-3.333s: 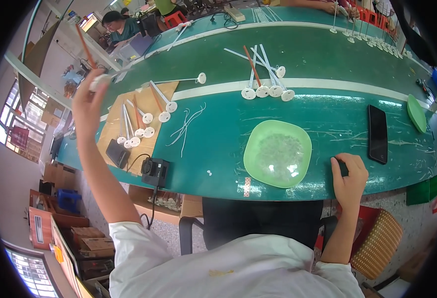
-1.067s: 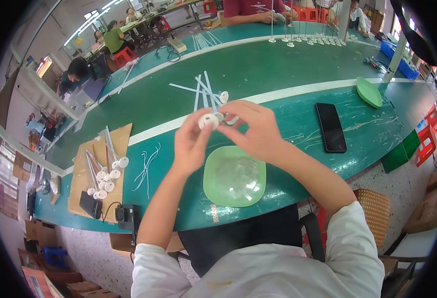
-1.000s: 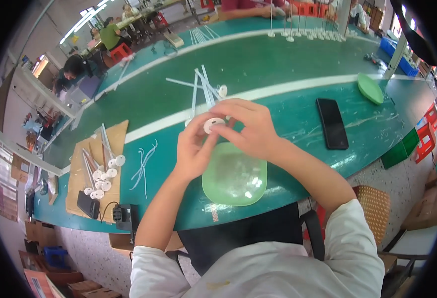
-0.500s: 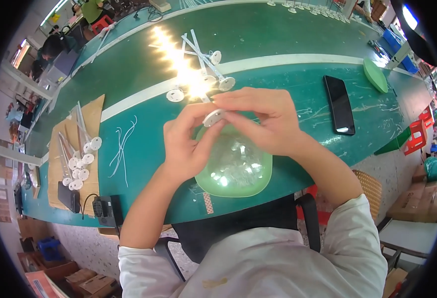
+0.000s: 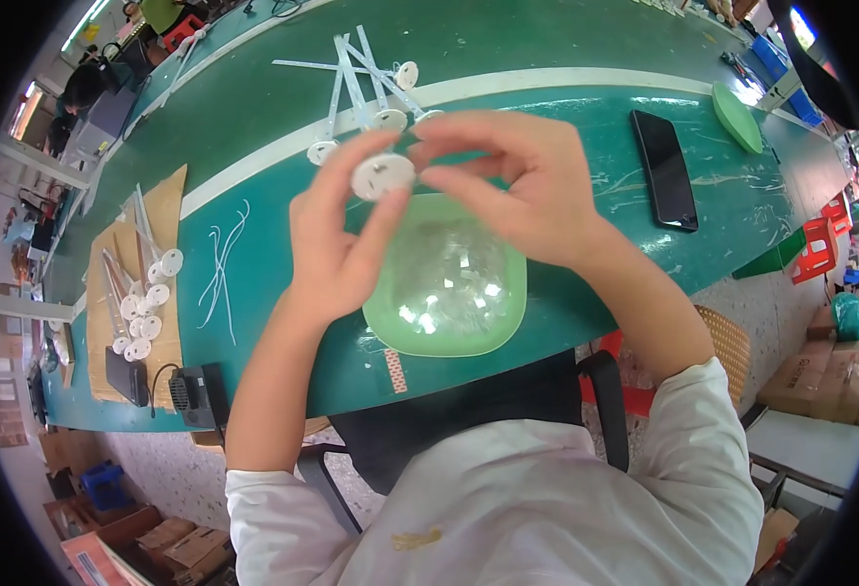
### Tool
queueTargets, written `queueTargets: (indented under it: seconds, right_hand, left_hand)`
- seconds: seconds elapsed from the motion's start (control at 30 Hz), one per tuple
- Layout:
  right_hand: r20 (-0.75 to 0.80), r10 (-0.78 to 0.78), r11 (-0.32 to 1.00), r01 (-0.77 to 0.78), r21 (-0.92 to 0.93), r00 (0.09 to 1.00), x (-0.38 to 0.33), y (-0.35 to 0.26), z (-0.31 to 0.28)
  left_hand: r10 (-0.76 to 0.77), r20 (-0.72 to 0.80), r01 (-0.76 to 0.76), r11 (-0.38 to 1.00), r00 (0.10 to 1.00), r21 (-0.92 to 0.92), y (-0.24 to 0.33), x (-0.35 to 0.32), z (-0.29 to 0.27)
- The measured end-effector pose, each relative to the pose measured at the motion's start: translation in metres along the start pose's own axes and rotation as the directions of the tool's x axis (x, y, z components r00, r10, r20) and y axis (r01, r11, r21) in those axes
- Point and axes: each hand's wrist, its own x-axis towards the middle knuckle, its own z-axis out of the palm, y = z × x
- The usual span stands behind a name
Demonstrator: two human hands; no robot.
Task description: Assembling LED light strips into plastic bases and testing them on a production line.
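Observation:
Between the thumb and fingers of my left hand [image 5: 336,230] is a white round disc [image 5: 382,177] with a small post on its face. A pale LED strip [image 5: 353,83] stretches up behind the disc, unlit, though I cannot make out whether it joins the held disc or a piece behind. My right hand [image 5: 532,181] hovers just beside the disc, thumb and index finger parted, with nothing visible between them. Under both hands, a light green bowl [image 5: 503,337] holds small shiny clear pieces. More strips on white discs [image 5: 322,152] lie just beyond my left hand.
At left, cardboard [image 5: 170,356] carries several disc-ended strips [image 5: 142,325]. Loose white wires [image 5: 216,283] lie beside it, and a black boxy device [image 5: 200,396] sits at the table edge. A black phone [image 5: 664,171] and a green dish [image 5: 737,117] are on the right.
The bright strip has gone dark. My left hand has moved slightly left and up, turning the disc's face toward me. My right fingers have come away from the disc.

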Motion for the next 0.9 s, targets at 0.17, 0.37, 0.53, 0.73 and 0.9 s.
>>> queueTargets:
  seconds: [0.17,0.37,0.53,0.73,0.9]
  right_hand:
    - [0.411,0.041,0.872,0.169,-0.459,0.911,-0.002,0.004,-0.015]
    - [0.627,0.23,0.728,0.296,-0.618,0.744,-0.014,0.013,-0.001]
    - [0.622,0.227,0.787,0.234,-0.57,0.75,-0.01,0.019,0.001]
    - [0.423,0.138,0.906,0.059,-0.419,0.896,0.0,0.006,-0.011]
    - [0.084,0.406,0.907,-0.412,0.082,0.91,0.005,-0.014,-0.007]
  left_hand:
    - [-0.28,-0.111,0.226,0.908,0.953,-0.352,-0.001,0.006,-0.005]
    - [-0.218,-0.058,0.192,0.935,0.974,-0.298,-0.003,0.002,-0.006]
    - [-0.224,-0.04,0.203,0.935,0.974,-0.289,-0.002,0.003,-0.003]
    - [-0.238,0.003,0.226,0.915,0.971,-0.333,0.003,-0.002,0.001]
    - [-0.144,0.036,0.145,0.885,0.989,-0.443,0.012,-0.004,0.002]
